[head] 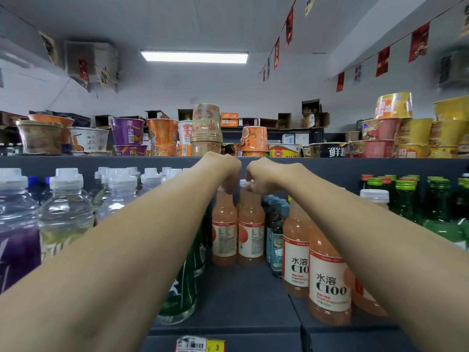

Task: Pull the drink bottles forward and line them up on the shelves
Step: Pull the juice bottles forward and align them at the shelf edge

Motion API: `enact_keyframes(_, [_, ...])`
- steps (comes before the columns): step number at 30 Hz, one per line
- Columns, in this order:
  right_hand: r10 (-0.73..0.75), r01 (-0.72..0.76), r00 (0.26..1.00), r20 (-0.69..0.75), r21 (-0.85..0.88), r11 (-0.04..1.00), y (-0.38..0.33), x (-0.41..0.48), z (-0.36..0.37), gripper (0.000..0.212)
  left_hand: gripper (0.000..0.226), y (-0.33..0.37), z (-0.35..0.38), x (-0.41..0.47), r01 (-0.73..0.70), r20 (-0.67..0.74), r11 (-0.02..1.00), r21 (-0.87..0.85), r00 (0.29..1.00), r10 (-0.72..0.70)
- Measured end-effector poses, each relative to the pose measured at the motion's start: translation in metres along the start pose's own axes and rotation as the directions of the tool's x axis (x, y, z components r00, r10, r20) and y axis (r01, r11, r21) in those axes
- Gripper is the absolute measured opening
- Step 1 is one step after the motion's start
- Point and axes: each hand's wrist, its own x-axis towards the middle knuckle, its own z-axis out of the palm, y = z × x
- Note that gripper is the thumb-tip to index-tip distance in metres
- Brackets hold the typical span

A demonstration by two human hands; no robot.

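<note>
Gripping pink bottles (225, 224) on dark store shelf (241, 301): left hand (227, 171), right hand (261, 179).

Stacked instant-noodle cups (206, 128) in a row up high; red bunting (382, 61) beneath a lit ceiling panel (194, 57); behind, perhaps cardboard boxes (311, 109).

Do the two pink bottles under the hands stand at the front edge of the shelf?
No, the pink bottles stand far back, with bare shelf in front of them.
</note>
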Motion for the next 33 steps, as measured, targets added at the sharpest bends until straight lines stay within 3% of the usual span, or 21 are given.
enact_keyframes(8, [-0.053, 0.053, 0.998, 0.018, 0.019, 0.998, -0.001, 0.0, -0.002, 0.033, 0.019, -0.002, 0.0, 0.001, 0.011, 0.074, 1.0, -0.01, 0.997, -0.01])
enact_keyframes(16, [-0.058, 0.056, 0.998, 0.016, 0.12, 0.991, 0.002, -0.004, -0.005, 0.034, 0.048, 0.004, -0.004, -0.009, 0.052, 0.009, 0.995, 0.089, 0.999, -0.053])
enact_keyframes(21, [-0.03, 0.028, 0.999, 0.024, 0.072, 0.997, 0.001, -0.008, -0.002, 0.05, 0.054, 0.002, 0.001, -0.012, 0.024, 0.039, 0.993, 0.115, 0.999, -0.029])
enact_keyframes(25, [-0.028, 0.029, 0.999, -0.029, 0.059, 0.998, 0.0, -0.007, 0.002, 0.042, 0.053, -0.002, 0.009, -0.011, 0.012, 0.02, 0.989, 0.146, 1.0, -0.015])
enact_keyframes(28, [-0.037, 0.039, 0.999, -0.013, 0.105, 0.994, -0.001, -0.003, 0.001, 0.039, 0.063, -0.002, 0.012, -0.008, 0.002, 0.006, 0.991, 0.133, 1.0, -0.002])
enact_keyframes(33, [-0.046, 0.042, 0.999, 0.02, 0.138, 0.99, 0.002, -0.003, -0.002, 0.043, 0.057, -0.001, 0.012, -0.009, 0.009, -0.02, 0.993, 0.118, 1.0, -0.007])
